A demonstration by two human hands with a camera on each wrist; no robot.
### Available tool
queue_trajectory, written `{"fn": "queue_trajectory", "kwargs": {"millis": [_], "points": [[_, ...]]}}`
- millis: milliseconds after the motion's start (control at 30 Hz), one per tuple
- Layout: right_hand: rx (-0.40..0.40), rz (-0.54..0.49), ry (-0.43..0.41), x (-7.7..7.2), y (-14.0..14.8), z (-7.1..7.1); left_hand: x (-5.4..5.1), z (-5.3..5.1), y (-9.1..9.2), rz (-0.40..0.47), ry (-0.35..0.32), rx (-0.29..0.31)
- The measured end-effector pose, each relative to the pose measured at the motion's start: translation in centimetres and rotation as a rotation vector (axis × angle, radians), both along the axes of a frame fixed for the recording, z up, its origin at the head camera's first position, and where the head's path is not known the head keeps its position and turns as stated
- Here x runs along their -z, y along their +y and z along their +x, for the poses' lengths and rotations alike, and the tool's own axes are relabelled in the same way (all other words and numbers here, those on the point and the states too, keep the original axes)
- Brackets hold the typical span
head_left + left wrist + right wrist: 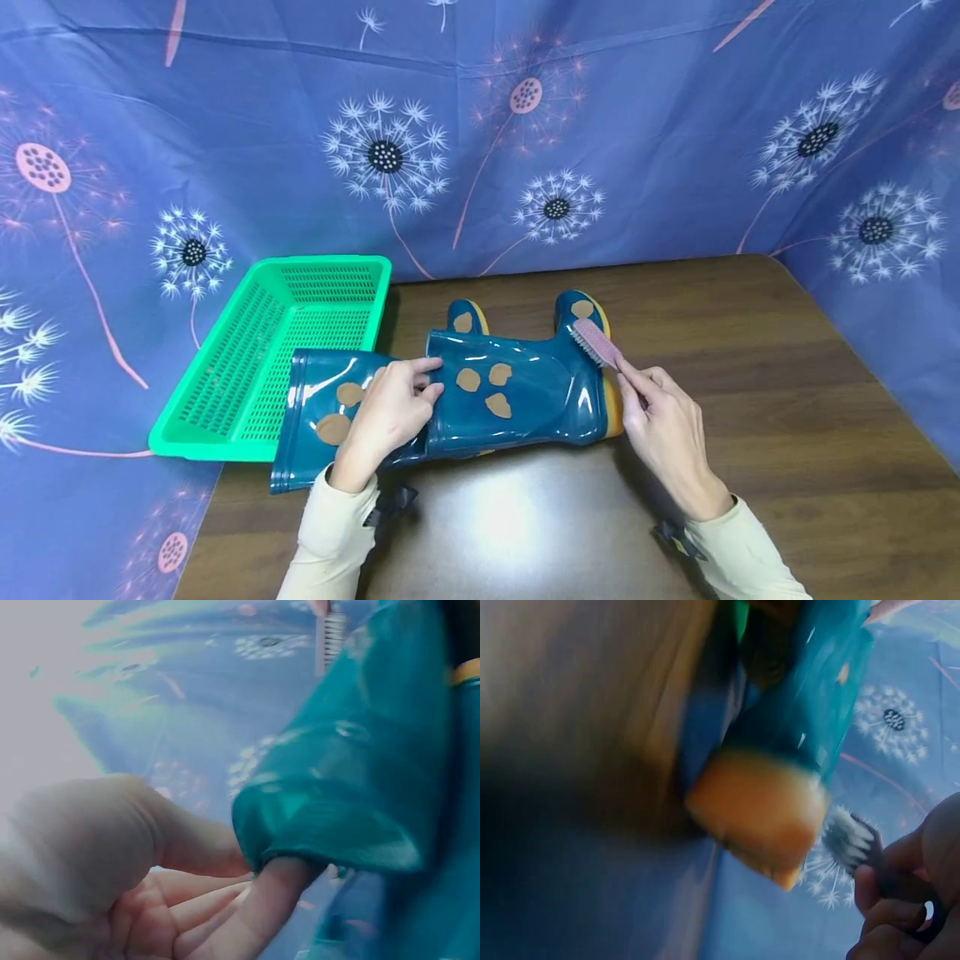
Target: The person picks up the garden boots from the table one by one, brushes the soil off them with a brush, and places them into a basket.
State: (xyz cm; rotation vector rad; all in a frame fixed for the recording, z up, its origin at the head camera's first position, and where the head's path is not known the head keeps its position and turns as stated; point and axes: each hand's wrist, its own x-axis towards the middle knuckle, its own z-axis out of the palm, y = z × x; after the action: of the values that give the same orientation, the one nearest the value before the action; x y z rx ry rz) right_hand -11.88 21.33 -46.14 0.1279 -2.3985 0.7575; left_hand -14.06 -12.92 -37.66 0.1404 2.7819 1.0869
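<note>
A glossy teal rain boot [536, 396] with flat tan patches and a yellow-orange sole lies on its side. At its opening, my left hand [390, 410] pinches the rim between thumb and fingers; the left wrist view shows a fingertip inside the cuff [337, 832]. My right hand [667, 429] grips the handle of a pink brush [596, 340] with pale bristles. The bristles are at the boot's instep, by the foot; whether they touch cannot be told. A second, matching boot [303, 446] lies partly beneath the first, its toe [459, 318] showing behind.
A green perforated plastic basket [198, 446] stands at the left, partly behind the second boot's shaft. Everything lies on a brown wooden table [757, 367]. Behind it hangs a blue cloth [660, 167] with a dandelion print.
</note>
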Motion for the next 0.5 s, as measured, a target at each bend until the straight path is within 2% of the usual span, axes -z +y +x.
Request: {"fn": "queue_trajectory", "kwargs": {"millis": [100, 267, 333, 400, 500], "points": [[-0.038, 0.039, 0.049, -0.2, 0.3, -1.7, -1.0, -0.4, -0.3, -0.036, -0.007, -0.008], [-0.070, 0.090, 0.063, -0.2, 0.6, -3.8, -1.4, -0.7, -0.7, -0.049, -0.044, 0.002], [-0.054, 0.107, 0.059, -0.3, 0.9, -4.5, -1.4, -0.8, -0.8, -0.045, -0.048, 0.003], [-0.001, 0.109, 0.076, -0.4, 1.2, -5.0, -1.4, -0.9, -0.8, -0.046, -0.045, 0.004], [0.053, 0.064, 0.108, -0.4, 1.5, -5.6, -1.4, -1.0, -1.0, -0.053, -0.033, 0.001]]}}
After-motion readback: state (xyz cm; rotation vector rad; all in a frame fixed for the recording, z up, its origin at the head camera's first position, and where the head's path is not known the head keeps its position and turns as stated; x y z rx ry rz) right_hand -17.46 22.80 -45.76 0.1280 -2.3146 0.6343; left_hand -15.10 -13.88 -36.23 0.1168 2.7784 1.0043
